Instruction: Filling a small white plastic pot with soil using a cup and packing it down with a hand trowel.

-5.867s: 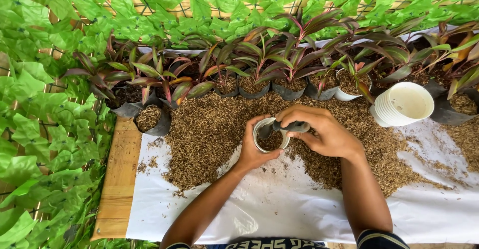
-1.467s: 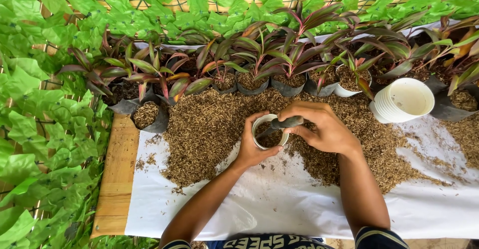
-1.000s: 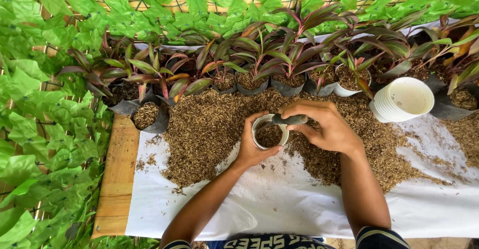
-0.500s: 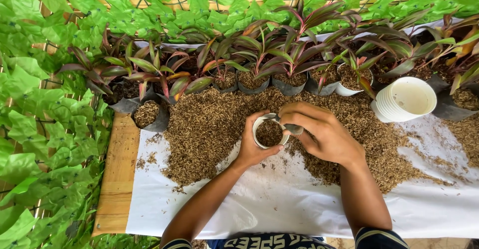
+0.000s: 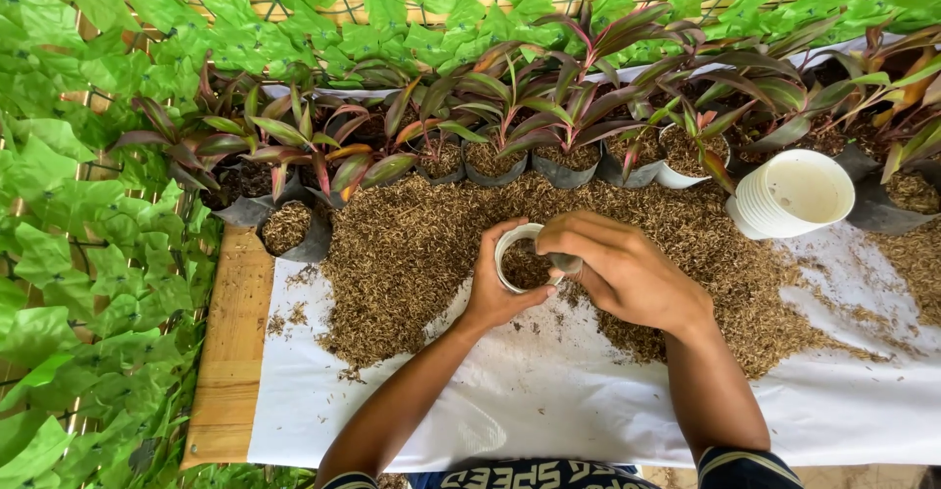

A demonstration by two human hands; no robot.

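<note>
Left hand [image 5: 495, 288] grips the pot [image 5: 527, 259] upright; right hand [image 5: 618, 271] grasps a dark scoop [image 5: 566, 264] at its rim. Best to tip husk [image 5: 412, 254] in slowly, keeping the pot steady.

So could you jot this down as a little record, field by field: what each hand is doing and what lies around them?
left hand: left hand cups the small white pot
right hand: right hand holds a dark tool at the pot's rim
pot contents: brown husk mix
surface: white sheet spread with a husk pile
behind: row of red-green potted plants
right side: stack of white pots, lying tilted
left side: dark grow bag filled with husk
</note>
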